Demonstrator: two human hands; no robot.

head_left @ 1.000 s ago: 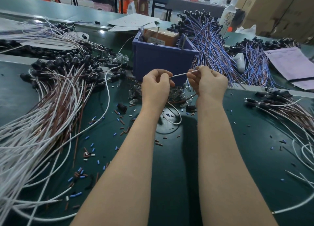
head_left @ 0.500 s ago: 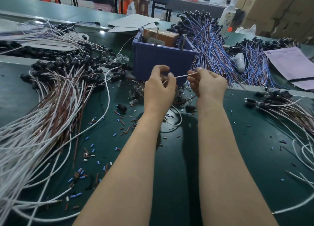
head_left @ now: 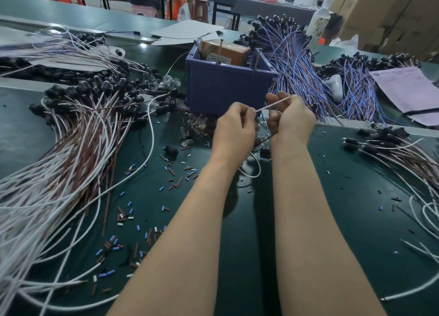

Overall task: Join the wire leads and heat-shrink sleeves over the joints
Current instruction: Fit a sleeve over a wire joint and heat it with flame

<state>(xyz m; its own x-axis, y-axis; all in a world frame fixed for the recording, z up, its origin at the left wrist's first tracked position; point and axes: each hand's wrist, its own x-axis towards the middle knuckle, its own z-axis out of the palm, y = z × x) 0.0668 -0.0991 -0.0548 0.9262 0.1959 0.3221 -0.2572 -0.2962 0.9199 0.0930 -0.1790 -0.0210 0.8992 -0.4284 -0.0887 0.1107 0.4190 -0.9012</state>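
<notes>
Head view: just above the desk [head_left: 356, 196], in front of the blue bin [head_left: 225, 87], the left hand [head_left: 234, 128] has closed again. Its fingers were lifted half a second ago and now pinch the near tip of the thin white wire lead [head_left: 273, 104]. The right hand [head_left: 293, 119] stays curled round the far end. I read this as a fresh grip for twisting the joint. Whether a sleeve is on the lead, I cannot tell.

Held wire [head_left: 270, 104] x1, bin [head_left: 225, 89] x1, btl [head_left: 319, 28] x1
</notes>
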